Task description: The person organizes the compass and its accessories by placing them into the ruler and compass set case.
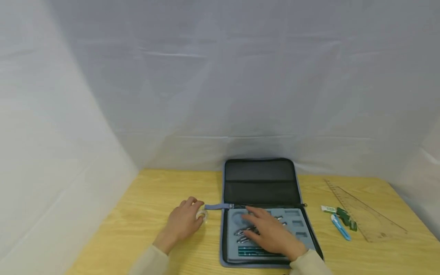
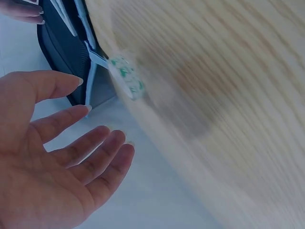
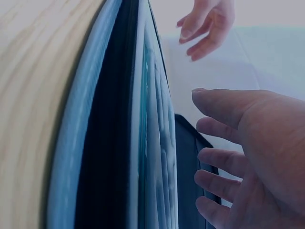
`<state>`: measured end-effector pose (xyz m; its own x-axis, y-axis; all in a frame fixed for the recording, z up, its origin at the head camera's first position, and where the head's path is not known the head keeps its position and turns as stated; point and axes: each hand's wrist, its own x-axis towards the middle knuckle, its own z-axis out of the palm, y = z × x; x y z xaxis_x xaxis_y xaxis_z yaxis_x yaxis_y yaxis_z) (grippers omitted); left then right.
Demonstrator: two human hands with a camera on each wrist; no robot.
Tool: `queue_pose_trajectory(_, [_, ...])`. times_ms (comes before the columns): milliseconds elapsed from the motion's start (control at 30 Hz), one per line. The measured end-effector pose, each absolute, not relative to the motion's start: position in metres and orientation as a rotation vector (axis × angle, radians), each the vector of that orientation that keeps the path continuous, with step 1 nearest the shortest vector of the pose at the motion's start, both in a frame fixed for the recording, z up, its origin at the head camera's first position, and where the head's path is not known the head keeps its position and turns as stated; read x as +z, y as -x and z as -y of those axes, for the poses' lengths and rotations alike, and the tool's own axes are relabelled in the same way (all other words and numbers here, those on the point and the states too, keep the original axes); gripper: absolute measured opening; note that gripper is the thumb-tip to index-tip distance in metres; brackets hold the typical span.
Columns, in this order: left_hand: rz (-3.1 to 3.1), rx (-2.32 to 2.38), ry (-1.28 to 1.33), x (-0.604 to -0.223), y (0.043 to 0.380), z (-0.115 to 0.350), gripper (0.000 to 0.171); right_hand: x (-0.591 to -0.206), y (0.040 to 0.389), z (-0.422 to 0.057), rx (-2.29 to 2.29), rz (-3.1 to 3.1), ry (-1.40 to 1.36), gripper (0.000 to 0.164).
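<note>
A small roll of clear tape [image 1: 203, 217] with green print [image 2: 125, 76] is on the wood table beside a zip case. My left hand [image 1: 183, 218] hovers just beside the tape, its fingers loosely spread and a gap showing in the left wrist view. The dark, blue-edged case [image 1: 262, 191] lies unzipped, its lid folded back. In its lower half sits a grey-blue fitted tray [image 1: 232, 223] holding metal compass pieces [image 1: 243, 240] and dark green pencils [image 1: 249, 251]. Above this tray is my right hand [image 1: 269, 231], fingers apart and holding nothing; it covers part of the contents.
Right of the case lie a white-and-green eraser [image 1: 328, 209], a dark green item [image 1: 343, 215], a blue utility knife [image 1: 340, 227] and a transparent set square [image 1: 369, 229]. A blue strap [image 1: 214, 206] sticks out from the case's left side. White sheeting [image 1: 220, 95] walls the table.
</note>
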<state>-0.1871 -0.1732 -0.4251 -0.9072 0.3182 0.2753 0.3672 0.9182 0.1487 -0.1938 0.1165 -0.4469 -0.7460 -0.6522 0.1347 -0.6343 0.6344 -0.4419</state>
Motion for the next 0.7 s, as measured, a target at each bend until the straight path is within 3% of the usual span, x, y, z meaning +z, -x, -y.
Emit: queue_pose_trajectory(700, [3.009,-0.396,0.375,-0.440,0.193,0.179,0.058,-0.453,0.196,-0.107,-0.733,-2.766,1.097,0.047])
